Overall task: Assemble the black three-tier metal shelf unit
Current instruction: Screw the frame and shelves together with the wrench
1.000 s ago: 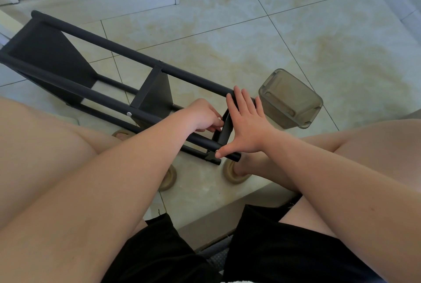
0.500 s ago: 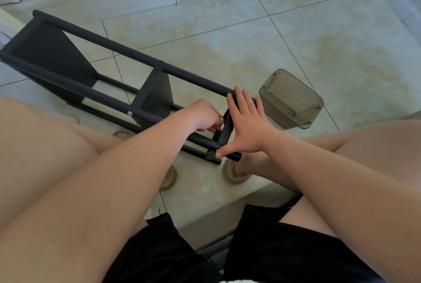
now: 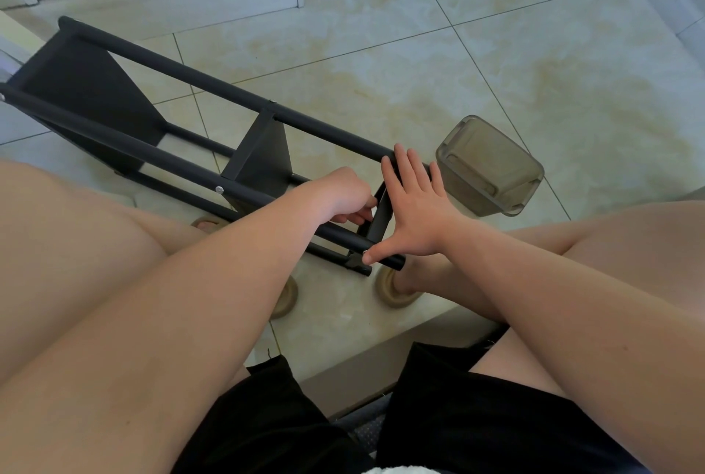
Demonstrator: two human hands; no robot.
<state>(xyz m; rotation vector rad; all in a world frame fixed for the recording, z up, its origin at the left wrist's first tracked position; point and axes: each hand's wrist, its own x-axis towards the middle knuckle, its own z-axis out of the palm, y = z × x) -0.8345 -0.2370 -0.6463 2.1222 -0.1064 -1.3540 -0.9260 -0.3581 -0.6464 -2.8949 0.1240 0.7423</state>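
Shelf unit (image 3: 87, 92), lying far-left to near-right: right hand (image 3: 414, 214) flat, fingers straight, against near end panel (image 3: 381, 220); left hand (image 3: 339, 193) curled just left, grasp unclear.

Open floor (image 3: 419, 54) lies beyond the shelf frame (image 3: 263, 157); a plastic tub (image 3: 490, 164) crowds its near end.

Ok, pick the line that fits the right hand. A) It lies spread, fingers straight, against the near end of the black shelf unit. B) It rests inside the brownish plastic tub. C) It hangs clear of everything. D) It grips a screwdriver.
A: the right hand is spread flat on the shelf unit, fingers straight over the upper pole, thumb on the lower one, holding no tool.
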